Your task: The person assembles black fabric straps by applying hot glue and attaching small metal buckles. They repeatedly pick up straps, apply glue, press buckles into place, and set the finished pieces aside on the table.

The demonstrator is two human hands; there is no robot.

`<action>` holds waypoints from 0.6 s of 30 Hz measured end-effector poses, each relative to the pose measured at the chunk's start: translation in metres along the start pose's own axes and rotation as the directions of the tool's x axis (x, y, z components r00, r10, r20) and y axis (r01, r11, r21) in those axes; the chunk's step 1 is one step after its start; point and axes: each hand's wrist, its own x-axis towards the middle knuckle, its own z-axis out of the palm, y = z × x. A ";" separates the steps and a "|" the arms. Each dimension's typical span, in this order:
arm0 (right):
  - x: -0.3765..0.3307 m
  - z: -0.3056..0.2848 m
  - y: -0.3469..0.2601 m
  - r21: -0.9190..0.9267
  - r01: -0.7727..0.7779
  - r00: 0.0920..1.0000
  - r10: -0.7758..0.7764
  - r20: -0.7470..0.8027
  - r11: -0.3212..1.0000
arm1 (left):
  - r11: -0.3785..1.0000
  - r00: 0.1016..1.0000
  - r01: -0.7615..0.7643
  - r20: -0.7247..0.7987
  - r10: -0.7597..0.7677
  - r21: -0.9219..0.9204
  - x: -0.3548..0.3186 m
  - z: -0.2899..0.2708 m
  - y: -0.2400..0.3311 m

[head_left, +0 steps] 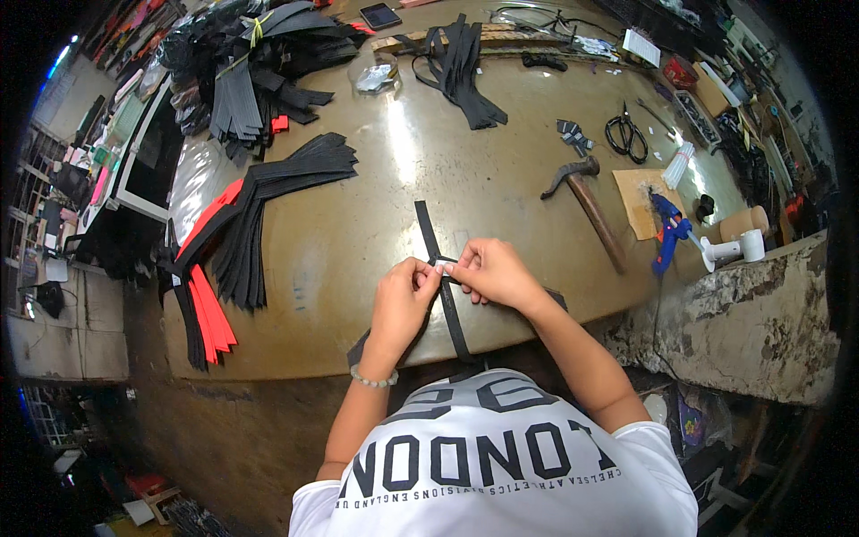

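A long narrow black strap lies across the brown table, running from the middle toward the near edge and over it. My left hand and my right hand meet over the strap, thumbs and fingertips pinching it together at about mid-length. A beaded bracelet sits on my left wrist. The part of the strap under my fingers is hidden.
Fanned piles of black and red strips lie at the left, with more black strips at the back. A hammer, scissors, a blue glue gun and a phone lie to the right and back.
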 end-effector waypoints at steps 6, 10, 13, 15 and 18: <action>0.000 0.005 0.002 -0.026 -0.018 0.998 0.016 -0.059 0.999 | 0.981 0.993 0.093 -0.055 -0.104 -0.168 0.005 -0.001 -0.004; 0.002 0.006 0.003 -0.023 -0.029 0.998 0.028 -0.059 0.999 | 0.992 0.996 0.052 -0.063 -0.060 -0.118 0.006 -0.001 -0.002; 0.002 0.007 0.003 -0.030 -0.028 0.998 0.026 -0.055 0.999 | 0.996 0.996 0.020 -0.090 -0.028 -0.088 0.006 0.001 -0.002; 0.002 0.008 0.004 -0.054 -0.023 0.998 0.020 -0.067 0.998 | 0.997 0.996 0.036 -0.080 -0.042 -0.071 0.007 0.002 -0.003; 0.002 0.009 0.004 -0.071 0.004 0.996 -0.010 -0.089 0.997 | 0.974 0.993 0.103 -0.029 -0.111 -0.199 0.006 -0.002 -0.004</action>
